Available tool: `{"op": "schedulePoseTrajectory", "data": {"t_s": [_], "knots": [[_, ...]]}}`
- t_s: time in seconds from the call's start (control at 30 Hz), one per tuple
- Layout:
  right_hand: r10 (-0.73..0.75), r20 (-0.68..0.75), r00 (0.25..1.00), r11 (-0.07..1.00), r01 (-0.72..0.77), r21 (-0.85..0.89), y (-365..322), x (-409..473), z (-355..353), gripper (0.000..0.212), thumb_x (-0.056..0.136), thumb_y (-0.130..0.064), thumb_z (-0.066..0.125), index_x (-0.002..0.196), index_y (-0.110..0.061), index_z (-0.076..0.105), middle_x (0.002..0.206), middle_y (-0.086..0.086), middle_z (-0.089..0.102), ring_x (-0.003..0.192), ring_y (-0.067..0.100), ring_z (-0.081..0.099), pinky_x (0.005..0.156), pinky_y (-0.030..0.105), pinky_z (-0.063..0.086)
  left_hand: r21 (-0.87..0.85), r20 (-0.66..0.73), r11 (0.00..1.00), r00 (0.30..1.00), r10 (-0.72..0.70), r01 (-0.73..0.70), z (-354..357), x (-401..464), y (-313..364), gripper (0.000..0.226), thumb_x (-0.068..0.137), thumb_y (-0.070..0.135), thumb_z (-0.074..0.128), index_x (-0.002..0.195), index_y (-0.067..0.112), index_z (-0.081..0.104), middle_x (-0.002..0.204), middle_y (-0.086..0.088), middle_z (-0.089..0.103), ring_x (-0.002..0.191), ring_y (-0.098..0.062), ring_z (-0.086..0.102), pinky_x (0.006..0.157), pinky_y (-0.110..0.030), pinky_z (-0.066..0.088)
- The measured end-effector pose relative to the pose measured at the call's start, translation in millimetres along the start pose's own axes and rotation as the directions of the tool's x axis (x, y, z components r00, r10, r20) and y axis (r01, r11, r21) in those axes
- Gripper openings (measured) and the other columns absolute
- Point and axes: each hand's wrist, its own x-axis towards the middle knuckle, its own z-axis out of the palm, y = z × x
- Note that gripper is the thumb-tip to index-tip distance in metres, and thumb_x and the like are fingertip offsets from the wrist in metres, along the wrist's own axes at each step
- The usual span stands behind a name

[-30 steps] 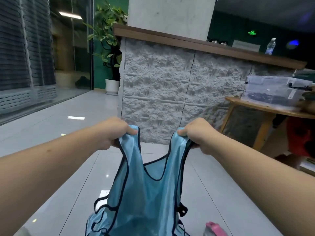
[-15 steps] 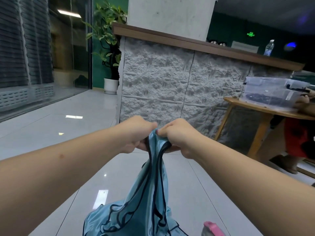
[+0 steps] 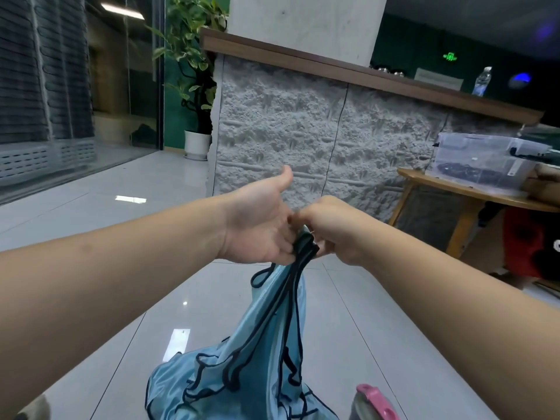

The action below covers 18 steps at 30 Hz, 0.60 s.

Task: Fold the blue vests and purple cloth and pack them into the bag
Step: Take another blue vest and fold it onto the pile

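Since half a second before, the left hand [image 3: 257,225] had let go and opened, thumb up, while the right hand [image 3: 336,230] pinched both straps of the blue vest [image 3: 266,344], which hung toward six o'clock.

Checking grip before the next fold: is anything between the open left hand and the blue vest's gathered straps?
Nothing visible. The left hand lies open against the blue vest straps, which the right hand pinches.
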Motion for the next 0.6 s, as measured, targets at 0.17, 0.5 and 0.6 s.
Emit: {"op": "schedulePoseTrajectory", "data": {"t_s": [0.17,0.5,0.6], "knots": [[-0.068,-0.107,0.992,0.988,0.052,-0.145,12.4,6.4,-2.7,0.026,0.078,0.007,0.053,0.06,-0.012,0.056,0.064,0.011,0.046,0.063,0.024,0.044,0.061,0.033,0.037,0.272,-0.201,0.962,0.975,0.095,-0.037,7.7,-5.4,-1.5,0.067,0.105,0.06,0.038,0.134,0.001,0.056,0.102,-0.02,0.076,0.102,-0.03,0.074,0.11,-0.043,0.05],[-0.169,-0.089,0.982,0.986,0.168,-0.015,0.5,5.7,-20.7,0.032,0.083,0.016,0.046,0.063,-0.007,0.059,0.059,0.009,0.05,0.056,0.021,0.048,0.053,0.028,0.042,0.853,-0.336,0.498,0.894,0.298,0.155,-53.6,3.3,-53.0,0.042,0.084,0.003,0.054,0.093,0.038,0.074,0.121,0.005,0.064,0.112,-0.014,0.058,0.099,-0.038,0.052],[-0.212,-0.062,0.975,0.976,0.215,0.034,-3.7,7.3,-21.2,0.034,0.083,0.017,0.044,0.063,-0.008,0.056,0.06,0.008,0.048,0.055,0.019,0.046,0.052,0.027,0.039,0.861,-0.276,0.482,0.945,0.176,0.161,-59.6,1.1,-59.5,0.063,0.079,0.005,0.06,0.127,0.046,0.064,0.152,0.019,0.044,0.144,-0.008,0.035,0.118,-0.037,0.033]]}}
